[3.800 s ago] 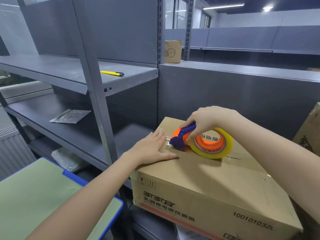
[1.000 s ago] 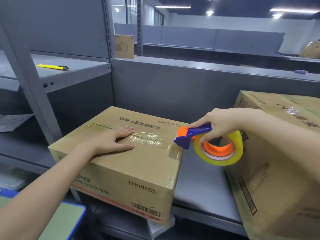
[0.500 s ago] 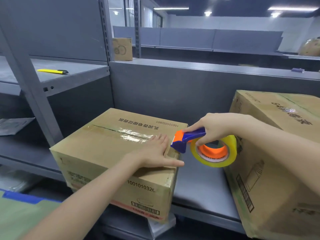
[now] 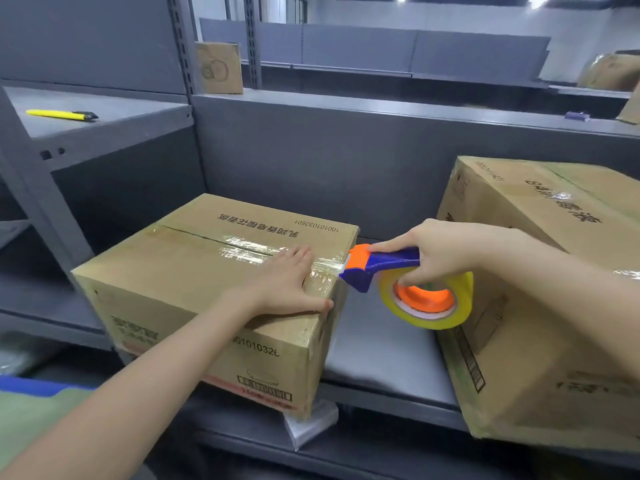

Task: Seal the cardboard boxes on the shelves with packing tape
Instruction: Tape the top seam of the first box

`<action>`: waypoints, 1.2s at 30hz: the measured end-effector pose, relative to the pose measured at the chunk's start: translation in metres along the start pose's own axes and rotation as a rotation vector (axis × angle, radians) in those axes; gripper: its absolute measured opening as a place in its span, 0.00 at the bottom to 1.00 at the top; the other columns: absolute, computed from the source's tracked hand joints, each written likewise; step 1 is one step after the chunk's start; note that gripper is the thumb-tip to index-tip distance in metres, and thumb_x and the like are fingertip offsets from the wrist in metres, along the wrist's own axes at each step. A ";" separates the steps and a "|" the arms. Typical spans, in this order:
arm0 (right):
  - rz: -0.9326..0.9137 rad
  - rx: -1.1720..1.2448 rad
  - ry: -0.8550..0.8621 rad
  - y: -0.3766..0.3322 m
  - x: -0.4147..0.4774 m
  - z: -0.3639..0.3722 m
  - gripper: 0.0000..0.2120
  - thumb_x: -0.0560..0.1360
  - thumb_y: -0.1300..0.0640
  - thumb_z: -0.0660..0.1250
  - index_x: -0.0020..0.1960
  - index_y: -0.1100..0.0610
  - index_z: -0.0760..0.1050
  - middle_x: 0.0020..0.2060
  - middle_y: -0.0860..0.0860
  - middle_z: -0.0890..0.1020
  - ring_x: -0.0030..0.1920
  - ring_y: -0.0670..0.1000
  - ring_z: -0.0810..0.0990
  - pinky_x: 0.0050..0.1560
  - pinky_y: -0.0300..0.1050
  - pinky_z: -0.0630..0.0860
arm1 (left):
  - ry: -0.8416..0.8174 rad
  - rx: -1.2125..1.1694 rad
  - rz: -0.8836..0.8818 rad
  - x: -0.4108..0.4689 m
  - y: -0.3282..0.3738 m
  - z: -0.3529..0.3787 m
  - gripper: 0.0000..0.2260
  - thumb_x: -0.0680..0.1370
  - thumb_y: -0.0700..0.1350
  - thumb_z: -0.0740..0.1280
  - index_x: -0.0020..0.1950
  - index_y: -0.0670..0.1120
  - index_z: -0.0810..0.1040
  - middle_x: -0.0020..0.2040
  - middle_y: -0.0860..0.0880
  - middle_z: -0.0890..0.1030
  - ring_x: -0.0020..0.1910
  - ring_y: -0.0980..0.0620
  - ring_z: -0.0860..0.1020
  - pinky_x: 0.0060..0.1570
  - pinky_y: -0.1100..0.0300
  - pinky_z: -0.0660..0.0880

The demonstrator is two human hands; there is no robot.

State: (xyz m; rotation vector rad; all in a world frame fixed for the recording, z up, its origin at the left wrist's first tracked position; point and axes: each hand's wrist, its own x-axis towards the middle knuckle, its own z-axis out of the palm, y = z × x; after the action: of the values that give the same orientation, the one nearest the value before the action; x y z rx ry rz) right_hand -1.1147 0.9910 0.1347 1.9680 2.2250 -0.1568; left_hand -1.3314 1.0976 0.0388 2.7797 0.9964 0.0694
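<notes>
Pinning tape strip (image 4: 249,249) under flat left fingers (image 4: 294,257); gripped dispenser (image 4: 363,271) in curled right fingers (image 4: 388,244), just right of those, past box (image 4: 187,271) edge.

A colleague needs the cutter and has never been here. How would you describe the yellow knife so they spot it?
Look at the grey shelving, at the upper board on the far left. The yellow knife lies flat there, above and left of the taped box: slim, bright yellow, black-tipped, unlike the brown cartons.
</notes>
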 end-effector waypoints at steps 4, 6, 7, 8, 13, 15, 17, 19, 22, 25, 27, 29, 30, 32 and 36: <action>0.065 0.038 -0.056 0.012 -0.019 0.002 0.28 0.71 0.42 0.68 0.69 0.34 0.62 0.32 0.37 0.73 0.32 0.33 0.74 0.29 0.24 0.66 | 0.003 0.033 0.014 -0.003 0.000 0.001 0.45 0.72 0.67 0.60 0.77 0.43 0.45 0.77 0.47 0.44 0.76 0.51 0.44 0.71 0.58 0.42; 0.070 0.014 -0.082 0.009 -0.018 0.008 0.29 0.71 0.40 0.68 0.70 0.35 0.62 0.33 0.36 0.71 0.33 0.38 0.74 0.28 0.27 0.66 | 0.000 0.043 0.019 -0.005 0.000 0.002 0.44 0.73 0.68 0.59 0.77 0.43 0.44 0.77 0.47 0.44 0.76 0.50 0.43 0.72 0.57 0.42; 0.076 0.010 -0.096 0.007 -0.016 0.010 0.30 0.71 0.39 0.67 0.70 0.36 0.61 0.35 0.36 0.72 0.34 0.40 0.74 0.29 0.28 0.66 | -0.002 0.044 0.020 -0.006 0.000 0.002 0.44 0.73 0.68 0.59 0.77 0.43 0.44 0.77 0.47 0.44 0.76 0.50 0.43 0.72 0.57 0.42; 0.082 0.015 -0.108 0.008 -0.014 0.012 0.30 0.71 0.39 0.67 0.70 0.36 0.61 0.37 0.36 0.73 0.36 0.41 0.74 0.31 0.29 0.66 | -0.002 0.041 0.022 -0.006 0.000 0.002 0.44 0.73 0.68 0.59 0.77 0.44 0.44 0.77 0.47 0.43 0.76 0.51 0.42 0.72 0.57 0.41; 0.065 -0.016 -0.196 0.004 -0.001 0.011 0.29 0.73 0.42 0.67 0.71 0.37 0.62 0.50 0.47 0.78 0.45 0.47 0.76 0.44 0.40 0.74 | 0.004 0.066 0.035 -0.006 -0.002 0.004 0.44 0.73 0.69 0.57 0.77 0.45 0.42 0.77 0.47 0.42 0.75 0.51 0.41 0.71 0.58 0.39; 0.041 -0.060 -0.244 -0.003 0.008 0.010 0.28 0.73 0.43 0.67 0.71 0.38 0.62 0.46 0.47 0.76 0.40 0.46 0.74 0.41 0.39 0.73 | 0.007 0.081 0.039 -0.006 -0.002 0.006 0.44 0.73 0.69 0.56 0.77 0.46 0.42 0.77 0.47 0.41 0.75 0.51 0.41 0.71 0.57 0.39; 0.032 -0.097 -0.275 -0.007 0.017 0.007 0.27 0.74 0.45 0.67 0.71 0.39 0.63 0.41 0.44 0.75 0.37 0.44 0.72 0.36 0.36 0.70 | 0.012 0.089 0.043 -0.005 -0.003 0.006 0.43 0.72 0.70 0.55 0.77 0.47 0.43 0.77 0.47 0.42 0.75 0.51 0.41 0.71 0.57 0.39; 0.031 -0.122 -0.294 -0.010 0.025 0.004 0.26 0.74 0.45 0.67 0.70 0.40 0.64 0.38 0.42 0.73 0.36 0.43 0.71 0.34 0.35 0.68 | 0.015 0.102 0.052 -0.004 -0.004 0.006 0.42 0.72 0.70 0.55 0.77 0.48 0.43 0.77 0.46 0.42 0.76 0.51 0.41 0.72 0.56 0.39; -0.005 -0.149 -0.324 -0.020 0.039 -0.001 0.26 0.73 0.46 0.67 0.70 0.41 0.66 0.44 0.45 0.75 0.40 0.45 0.72 0.42 0.38 0.72 | 0.008 0.125 0.049 -0.001 -0.004 0.007 0.42 0.72 0.71 0.54 0.77 0.49 0.43 0.77 0.46 0.42 0.76 0.50 0.41 0.71 0.56 0.39; -0.041 -0.190 -0.343 -0.028 0.053 -0.008 0.25 0.73 0.46 0.68 0.69 0.42 0.67 0.48 0.45 0.75 0.46 0.47 0.73 0.47 0.40 0.72 | 0.010 0.152 0.050 0.000 -0.005 0.008 0.42 0.72 0.71 0.52 0.77 0.49 0.42 0.77 0.46 0.42 0.76 0.49 0.41 0.72 0.55 0.39; -0.035 -0.192 -0.368 -0.032 0.058 -0.011 0.25 0.73 0.46 0.68 0.69 0.43 0.68 0.49 0.44 0.75 0.47 0.47 0.72 0.47 0.39 0.70 | 0.011 0.170 0.056 0.000 -0.005 0.009 0.42 0.72 0.71 0.51 0.77 0.49 0.42 0.77 0.45 0.42 0.76 0.49 0.41 0.72 0.55 0.39; -0.020 -0.191 -0.378 -0.034 0.062 -0.012 0.25 0.73 0.46 0.68 0.69 0.44 0.69 0.49 0.45 0.74 0.49 0.47 0.72 0.47 0.38 0.69 | 0.016 0.174 0.057 0.000 -0.005 0.010 0.42 0.72 0.71 0.51 0.77 0.49 0.43 0.77 0.46 0.42 0.76 0.49 0.41 0.72 0.55 0.39; -0.008 -0.185 -0.379 -0.034 0.063 -0.012 0.24 0.73 0.46 0.68 0.68 0.44 0.69 0.50 0.45 0.74 0.49 0.47 0.72 0.47 0.38 0.69 | 0.020 0.173 0.055 0.001 -0.005 0.010 0.42 0.72 0.71 0.51 0.77 0.49 0.43 0.77 0.46 0.42 0.76 0.49 0.41 0.72 0.55 0.39; 0.021 -0.160 -0.377 -0.035 0.063 -0.013 0.24 0.73 0.46 0.68 0.68 0.45 0.69 0.50 0.45 0.74 0.50 0.48 0.72 0.45 0.37 0.69 | 0.018 0.177 0.053 0.001 -0.004 0.010 0.42 0.72 0.71 0.51 0.77 0.48 0.43 0.77 0.45 0.42 0.76 0.49 0.41 0.72 0.55 0.39; 0.064 -0.099 -0.383 -0.037 0.061 -0.011 0.23 0.73 0.48 0.69 0.67 0.46 0.71 0.50 0.45 0.74 0.50 0.48 0.72 0.39 0.34 0.68 | -0.003 0.184 0.042 0.001 -0.001 0.010 0.42 0.73 0.70 0.51 0.77 0.46 0.43 0.77 0.44 0.42 0.75 0.48 0.40 0.72 0.54 0.39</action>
State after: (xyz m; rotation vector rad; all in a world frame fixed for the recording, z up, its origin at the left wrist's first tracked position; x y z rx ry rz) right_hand -1.1591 1.0480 0.1320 1.7785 1.8881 -0.3735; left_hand -1.3302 1.0981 0.0288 2.9655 0.9909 -0.0213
